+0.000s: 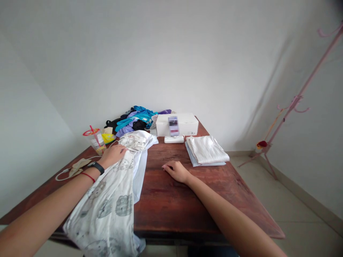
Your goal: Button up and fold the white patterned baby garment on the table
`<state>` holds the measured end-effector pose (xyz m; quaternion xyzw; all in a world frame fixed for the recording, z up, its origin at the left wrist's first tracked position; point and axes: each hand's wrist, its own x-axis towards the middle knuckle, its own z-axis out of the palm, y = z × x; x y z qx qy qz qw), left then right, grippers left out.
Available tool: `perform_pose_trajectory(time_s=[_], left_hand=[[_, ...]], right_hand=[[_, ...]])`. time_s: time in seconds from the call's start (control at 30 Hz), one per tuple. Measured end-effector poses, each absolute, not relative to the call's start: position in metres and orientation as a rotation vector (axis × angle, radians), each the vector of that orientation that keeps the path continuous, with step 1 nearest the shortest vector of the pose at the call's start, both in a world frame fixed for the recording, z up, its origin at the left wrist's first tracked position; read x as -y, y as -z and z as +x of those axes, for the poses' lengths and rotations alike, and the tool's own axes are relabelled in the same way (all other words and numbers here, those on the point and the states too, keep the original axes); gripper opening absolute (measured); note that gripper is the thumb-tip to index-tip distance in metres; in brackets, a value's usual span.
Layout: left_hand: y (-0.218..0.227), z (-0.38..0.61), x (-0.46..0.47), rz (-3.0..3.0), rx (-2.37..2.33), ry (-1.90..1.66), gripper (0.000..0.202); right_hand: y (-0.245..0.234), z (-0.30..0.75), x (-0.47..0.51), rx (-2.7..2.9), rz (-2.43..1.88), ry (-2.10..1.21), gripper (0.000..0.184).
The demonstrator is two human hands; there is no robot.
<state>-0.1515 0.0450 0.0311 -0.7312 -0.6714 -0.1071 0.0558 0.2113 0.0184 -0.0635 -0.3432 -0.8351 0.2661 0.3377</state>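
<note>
My left hand is on a white garment with a grey cartoon print, its curled fingers closed on the upper part of the cloth. This garment lies lengthwise on the table, and its lower end hangs over the front edge. Beneath it, a pale bluish-white cloth shows along the right side. My right hand rests on the bare wood with the fingers curled in and nothing visible in them. To its right lies a folded stack, a white ribbed cloth on top of a light blue one.
A white box stands at the back of the wooden table, with a white power strip before it. Heaped clothes lie back left. A drink cup with straw stands left, near a white cable. A pink coat rack leans right.
</note>
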Motion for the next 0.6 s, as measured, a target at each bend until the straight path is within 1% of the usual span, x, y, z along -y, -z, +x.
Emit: perform_pose_trajectory(time_s=[0.1, 0.37, 0.43, 0.53, 0.6], left_hand=[[-0.052, -0.154, -0.048, -2.141, 2.045, 0.402, 0.042], [-0.123, -0.174, -0.037, -1.889, 2.052, 0.773, 0.056], [-0.136, -0.169, -0.029, -1.98, 1.997, 0.945, 0.057], [-0.149, -0.153, -0.015, -2.117, 1.894, 1.305, 0.055], [-0.153, -0.141, -0.01, -2.13, 1.907, 1.514, 0.056]], right_hand=[[0.063, 0.212, -0.019, 2.168, -0.896, -0.707, 0.036], [0.06, 0.211, -0.017, 2.156, -0.879, -0.732, 0.036], [0.06, 0.211, -0.017, 2.153, -0.882, -0.739, 0.036], [0.06, 0.211, -0.017, 2.158, -0.88, -0.739, 0.037], [0.061, 0.211, -0.017, 2.16, -0.877, -0.744, 0.037]])
